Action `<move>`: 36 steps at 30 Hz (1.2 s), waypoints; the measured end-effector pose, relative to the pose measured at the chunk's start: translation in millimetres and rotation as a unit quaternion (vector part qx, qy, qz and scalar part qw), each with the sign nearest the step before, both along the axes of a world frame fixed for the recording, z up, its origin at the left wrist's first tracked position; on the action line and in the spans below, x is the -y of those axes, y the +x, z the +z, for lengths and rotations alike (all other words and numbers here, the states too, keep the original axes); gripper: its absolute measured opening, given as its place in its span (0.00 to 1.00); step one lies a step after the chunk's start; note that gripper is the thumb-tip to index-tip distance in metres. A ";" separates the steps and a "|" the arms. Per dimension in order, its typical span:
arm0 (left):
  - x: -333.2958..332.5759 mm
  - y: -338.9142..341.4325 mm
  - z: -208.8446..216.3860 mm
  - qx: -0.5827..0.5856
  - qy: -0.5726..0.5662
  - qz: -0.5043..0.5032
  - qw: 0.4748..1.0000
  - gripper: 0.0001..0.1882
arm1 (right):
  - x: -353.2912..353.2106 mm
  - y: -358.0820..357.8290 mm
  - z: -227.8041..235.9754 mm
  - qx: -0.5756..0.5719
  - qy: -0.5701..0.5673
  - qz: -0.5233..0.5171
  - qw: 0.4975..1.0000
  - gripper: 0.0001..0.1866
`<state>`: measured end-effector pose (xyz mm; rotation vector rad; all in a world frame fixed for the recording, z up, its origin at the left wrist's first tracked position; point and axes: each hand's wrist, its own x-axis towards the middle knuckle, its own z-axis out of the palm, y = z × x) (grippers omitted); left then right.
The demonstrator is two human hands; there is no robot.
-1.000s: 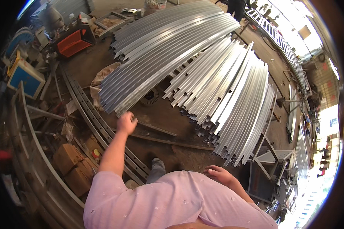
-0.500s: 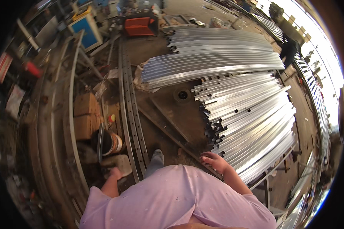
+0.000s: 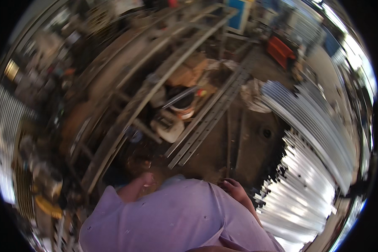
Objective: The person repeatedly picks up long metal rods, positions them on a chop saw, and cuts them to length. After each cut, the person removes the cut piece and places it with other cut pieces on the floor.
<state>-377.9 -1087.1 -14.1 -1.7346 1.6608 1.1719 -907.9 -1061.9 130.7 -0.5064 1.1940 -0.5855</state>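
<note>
My left hand [image 3: 147,179] hangs low in front of my left side, smeared by motion, so its fingers are not clear. Beside my right side is my right hand [image 3: 234,188], its fingers loosely bent and apart with nothing seen in them. It is nearest to a thin metal bar [image 3: 229,145] lying on the floor and to a pile of shiny metal square tubes [image 3: 300,189] at the right. Ahead of my left hand, perforated metal rails [image 3: 212,122] run away across the floor. Neither hand appears to touch them.
A long metal frame [image 3: 155,86] stands at left. Beside it are a cardboard box [image 3: 189,69], a bucket [image 3: 187,112] and a pale plastic canister [image 3: 168,129]. Farther off are ribbed metal lengths [image 3: 311,126], an orange box [image 3: 280,51] and a blue-fronted cabinet [image 3: 236,16].
My view has swung left, so the tubes and rails now lie farther right in it. My left hand, earlier by the canister, is now apart from it. My right hand stays low and empty.
</note>
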 end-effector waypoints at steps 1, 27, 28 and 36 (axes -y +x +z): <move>-26.1 15.3 3.7 0.003 -0.039 0.040 0.998 0.35 | 1.4 7.8 -4.3 0.003 0.011 0.024 1.000 0.25; -660.9 406.3 79.5 0.323 0.059 0.637 0.698 0.18 | 24.4 497.3 1.3 -0.152 -0.187 0.429 0.871 0.29; -653.7 423.1 97.0 0.340 0.030 0.653 0.676 0.21 | 22.2 515.2 -3.5 -0.170 -0.205 0.450 0.852 0.30; -594.7 537.8 148.4 0.382 -0.117 0.562 0.724 0.22 | 36.0 691.6 -30.5 -0.442 -0.432 0.530 0.580 0.63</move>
